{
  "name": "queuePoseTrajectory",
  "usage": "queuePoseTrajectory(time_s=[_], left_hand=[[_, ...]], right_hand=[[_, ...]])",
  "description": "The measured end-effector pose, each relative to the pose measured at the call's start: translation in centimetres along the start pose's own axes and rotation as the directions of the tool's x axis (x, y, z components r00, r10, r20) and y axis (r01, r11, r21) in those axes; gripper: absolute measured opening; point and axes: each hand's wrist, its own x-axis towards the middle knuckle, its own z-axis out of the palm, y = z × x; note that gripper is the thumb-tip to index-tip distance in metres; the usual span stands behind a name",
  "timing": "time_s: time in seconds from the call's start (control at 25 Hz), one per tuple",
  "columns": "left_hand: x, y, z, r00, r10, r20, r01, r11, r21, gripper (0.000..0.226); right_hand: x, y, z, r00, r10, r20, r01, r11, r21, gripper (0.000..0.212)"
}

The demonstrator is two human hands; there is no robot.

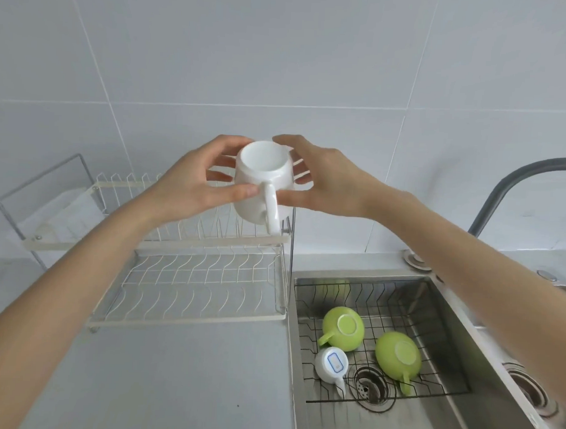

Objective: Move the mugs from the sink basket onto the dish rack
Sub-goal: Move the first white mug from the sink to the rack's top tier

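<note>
Midway: a white mug (261,181) was held upside down between left hand (193,182) and right hand (321,180), fingers closed round it, above the dish rack (191,240), which held no mugs; three mugs were left in the sink basket (432,319).

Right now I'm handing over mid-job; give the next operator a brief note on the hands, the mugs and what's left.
Left hand and right hand: both grip the white mug, bottom toward the camera, handle toward us, held above the dish rack.
Dish rack: no mugs on it yet.
Sink basket: three mugs upside down, namely two green mugs and a small white mug.
Left: set this mug on the rack, then move those three.
</note>
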Motion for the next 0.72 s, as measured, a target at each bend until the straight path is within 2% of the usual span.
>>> queuePoseTrajectory(time_s=[0.12, 0.36, 0.72], left_hand=[[1.8, -1.9, -1.5, 0.999, -0.042, 0.003, 0.042, 0.998, -0.039, 0.051], [5.5, -7.5, -2.2, 0.988, -0.152, 0.040, 0.152, 0.988, -0.002, 0.046], [7.5, -13.3, -0.3, 0.923, -0.338, 0.185, 0.325, 0.941, 0.095, 0.051]], right_hand=[[3.5, 0.3, -0.2, 0.996, -0.010, 0.083, 0.021, 0.992, -0.126, 0.069], [10.1, 2.9, 2.6, 0.963, 0.126, 0.240, -0.045, 0.947, -0.317, 0.072], [13.4, 4.6, 7.3, 0.856, 0.315, 0.409, -0.057, 0.845, -0.532, 0.070]])
